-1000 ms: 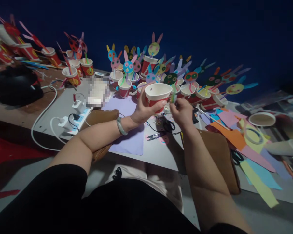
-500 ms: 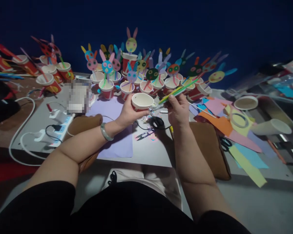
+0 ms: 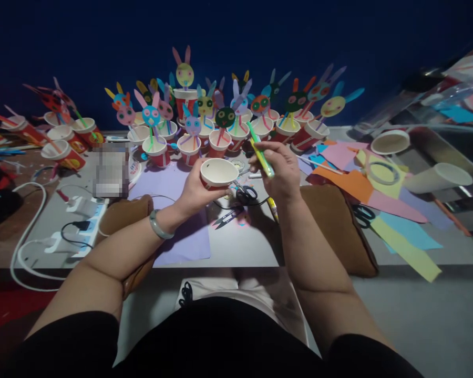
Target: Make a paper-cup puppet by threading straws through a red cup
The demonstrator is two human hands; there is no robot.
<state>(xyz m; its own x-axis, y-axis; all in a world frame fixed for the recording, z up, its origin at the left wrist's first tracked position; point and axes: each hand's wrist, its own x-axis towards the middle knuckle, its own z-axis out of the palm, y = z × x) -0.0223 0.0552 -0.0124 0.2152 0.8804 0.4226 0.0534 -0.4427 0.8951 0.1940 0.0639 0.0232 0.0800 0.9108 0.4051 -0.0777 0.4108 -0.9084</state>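
Observation:
My left hand (image 3: 193, 191) is wrapped round a red-and-white paper cup (image 3: 219, 173), its mouth tilted towards me and a small dark hole showing near the rim. Slim green and yellow straws (image 3: 261, 156) are pinched in my right hand (image 3: 280, 168), just right of the cup and apart from it. Below the hands lie black-handled scissors (image 3: 246, 194), small thread snips (image 3: 227, 218) and scraps of coloured paper. Behind them stand several red paper cups with paper rabbit heads on straws, among them a purple rabbit (image 3: 193, 125).
Purple paper (image 3: 189, 244) lies under my left forearm, near a power strip (image 3: 92, 226) with white cables. To the right are a brown cushion (image 3: 335, 231), coloured paper sheets (image 3: 339, 181), a tape roll (image 3: 383, 172) and second scissors (image 3: 363, 215). More cups (image 3: 61, 152) stand left.
The straws have swung from pointing up and right to leaning up and left as my right hand turned. My left hand still holds the cup. The whole view has shifted slightly.

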